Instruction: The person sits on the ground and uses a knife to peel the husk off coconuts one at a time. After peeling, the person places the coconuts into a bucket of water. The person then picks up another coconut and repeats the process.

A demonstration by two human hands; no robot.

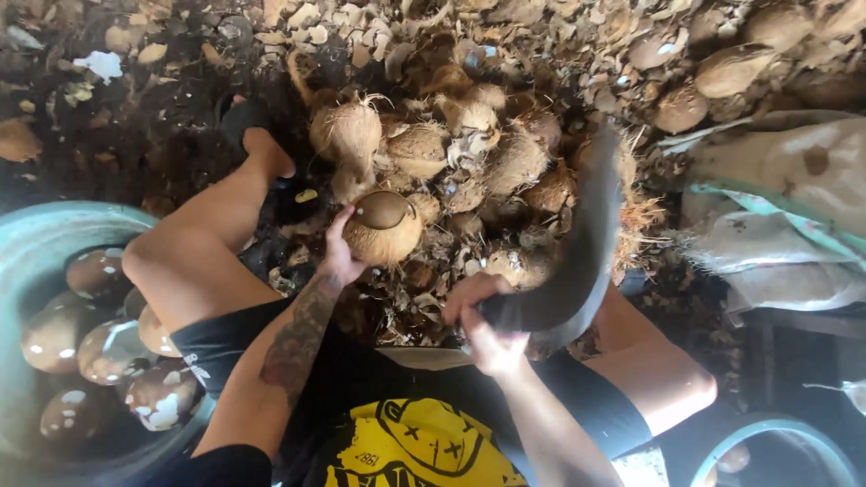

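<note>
Head view: left hand point(338, 257) is cupping the half-husked coconut point(383, 227), right hand point(483, 325) is gripping the curved blade point(577, 252); fingers are best staying clear beneath.

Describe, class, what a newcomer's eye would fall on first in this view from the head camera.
First comes the big curved blade, dark and blurred, gripped by the right hand at centre right. Next is the partly husked coconut that the left hand holds at the middle, in front of a pile of fibrous coconuts. At lower left, a round teal tub holds peeled, speckled brown coconuts.
</note>
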